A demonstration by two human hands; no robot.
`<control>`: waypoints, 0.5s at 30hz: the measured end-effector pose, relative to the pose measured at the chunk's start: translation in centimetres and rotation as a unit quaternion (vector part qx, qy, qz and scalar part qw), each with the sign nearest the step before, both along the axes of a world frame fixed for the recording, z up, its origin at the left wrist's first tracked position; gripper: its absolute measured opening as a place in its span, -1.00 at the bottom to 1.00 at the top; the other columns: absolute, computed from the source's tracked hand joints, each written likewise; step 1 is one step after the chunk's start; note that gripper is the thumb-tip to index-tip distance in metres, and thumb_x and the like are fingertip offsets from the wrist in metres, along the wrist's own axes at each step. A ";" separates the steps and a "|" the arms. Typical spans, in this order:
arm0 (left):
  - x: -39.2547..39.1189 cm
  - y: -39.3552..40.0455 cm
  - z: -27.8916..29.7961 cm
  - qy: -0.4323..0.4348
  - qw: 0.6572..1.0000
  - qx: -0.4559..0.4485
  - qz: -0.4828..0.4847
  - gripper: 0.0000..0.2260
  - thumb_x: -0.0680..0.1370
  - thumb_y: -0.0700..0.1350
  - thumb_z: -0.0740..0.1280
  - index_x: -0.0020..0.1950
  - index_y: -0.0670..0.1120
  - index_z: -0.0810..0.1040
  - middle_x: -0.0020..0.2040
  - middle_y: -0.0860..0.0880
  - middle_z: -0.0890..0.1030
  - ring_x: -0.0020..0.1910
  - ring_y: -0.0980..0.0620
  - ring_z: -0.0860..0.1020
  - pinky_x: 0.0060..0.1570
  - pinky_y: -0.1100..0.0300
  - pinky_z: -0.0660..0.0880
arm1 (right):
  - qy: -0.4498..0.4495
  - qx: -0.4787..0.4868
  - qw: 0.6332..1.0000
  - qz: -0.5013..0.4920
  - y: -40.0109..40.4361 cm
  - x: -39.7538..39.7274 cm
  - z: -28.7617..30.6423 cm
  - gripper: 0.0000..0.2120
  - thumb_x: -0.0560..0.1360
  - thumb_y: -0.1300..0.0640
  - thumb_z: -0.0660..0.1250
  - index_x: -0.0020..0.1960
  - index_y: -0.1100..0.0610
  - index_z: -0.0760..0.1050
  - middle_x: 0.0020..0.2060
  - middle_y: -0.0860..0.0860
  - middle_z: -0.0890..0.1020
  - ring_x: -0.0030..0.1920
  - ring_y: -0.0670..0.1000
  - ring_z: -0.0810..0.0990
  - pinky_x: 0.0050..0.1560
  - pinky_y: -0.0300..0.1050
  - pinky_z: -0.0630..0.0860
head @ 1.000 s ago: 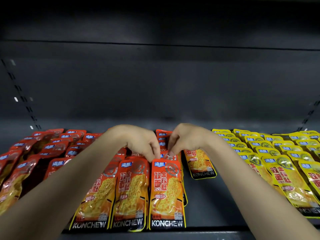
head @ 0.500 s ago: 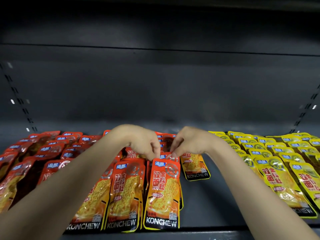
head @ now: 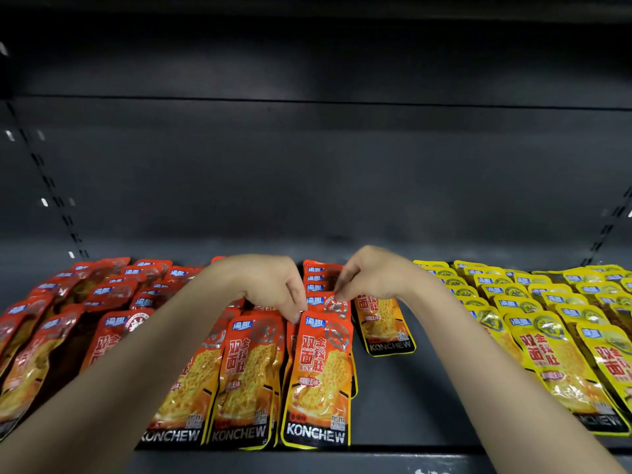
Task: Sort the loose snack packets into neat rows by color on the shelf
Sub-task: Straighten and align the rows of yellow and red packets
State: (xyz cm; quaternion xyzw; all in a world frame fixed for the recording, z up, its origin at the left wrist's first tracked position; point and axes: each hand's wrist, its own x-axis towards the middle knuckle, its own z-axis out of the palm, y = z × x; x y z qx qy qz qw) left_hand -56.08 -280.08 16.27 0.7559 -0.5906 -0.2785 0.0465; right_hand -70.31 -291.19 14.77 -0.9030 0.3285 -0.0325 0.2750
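Nearest us, at the front edge of the dark shelf (head: 393, 412), lies an orange packet (head: 319, 381) labelled KONCHEW, flat in a row of like packets. Our left hand (head: 273, 285) touches its top edge with curled fingertips; whether this grip pinches it we cannot tell. Just beyond, our right hand (head: 371, 278) pinches the top of the next orange packet (head: 330, 304) in the column. Farther right lie the yellow packets (head: 533, 302), in rows well apart from the orange.
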 end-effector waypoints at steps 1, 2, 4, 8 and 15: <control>0.0 0.0 -0.1 0.006 1.000 -0.009 0.008 -0.87 0.46 -0.14 0.45 -0.01 0.00 0.68 -0.23 0.22 0.62 -0.02 0.14 0.62 0.16 0.17 0.51 | 0.003 -0.003 1.000 0.002 0.0 0.0 0.0 -0.86 0.39 0.11 0.48 -0.06 0.06 0.69 -0.19 -0.08 0.63 -0.11 -0.10 0.55 -0.17 -0.25 0.43; -0.1 0.0 -0.3 0.014 1.000 -0.017 0.016 -0.89 0.46 -0.14 0.46 -0.04 0.01 0.68 -0.23 0.22 0.63 -0.02 0.13 0.62 0.16 0.17 0.51 | 0.009 -0.006 1.000 0.004 0.0 0.1 -0.1 -0.86 0.39 0.11 0.48 -0.05 0.06 0.68 -0.18 -0.08 0.63 -0.10 -0.10 0.55 -0.15 -0.24 0.42; -0.2 -0.1 -0.6 0.033 0.998 -0.032 0.030 -0.92 0.45 -0.14 0.46 -0.10 0.03 0.67 -0.21 0.18 0.64 -0.01 0.11 0.63 0.16 0.15 0.51 | 0.019 -0.010 1.000 0.008 0.0 0.0 -0.2 -0.84 0.39 0.10 0.47 -0.03 0.06 0.68 -0.15 -0.08 0.64 -0.06 -0.09 0.56 -0.07 -0.23 0.43; -0.5 -0.4 -0.9 0.046 0.997 -0.048 0.043 -0.93 0.44 -0.13 0.48 -0.10 0.00 0.68 -0.10 0.08 0.69 -0.01 0.08 0.63 0.14 0.14 0.53 | -0.024 -0.016 0.999 -0.016 0.2 -0.7 -0.1 -0.92 0.39 0.01 0.47 -0.16 0.00 0.66 -0.14 -0.11 0.65 -0.05 -0.10 0.57 -0.13 -0.23 0.44; -0.4 -0.5 -0.9 0.045 0.997 -0.046 0.039 -0.95 0.44 -0.10 0.47 -0.19 0.05 0.65 -0.17 0.12 0.67 -0.05 0.10 0.63 0.08 0.17 0.54 | 0.084 -0.005 0.994 0.070 1.6 -2.5 1.0 -0.84 0.36 -0.05 0.49 -0.23 0.00 0.57 -0.32 -0.16 0.55 -0.23 -0.15 0.49 -0.12 -0.21 0.42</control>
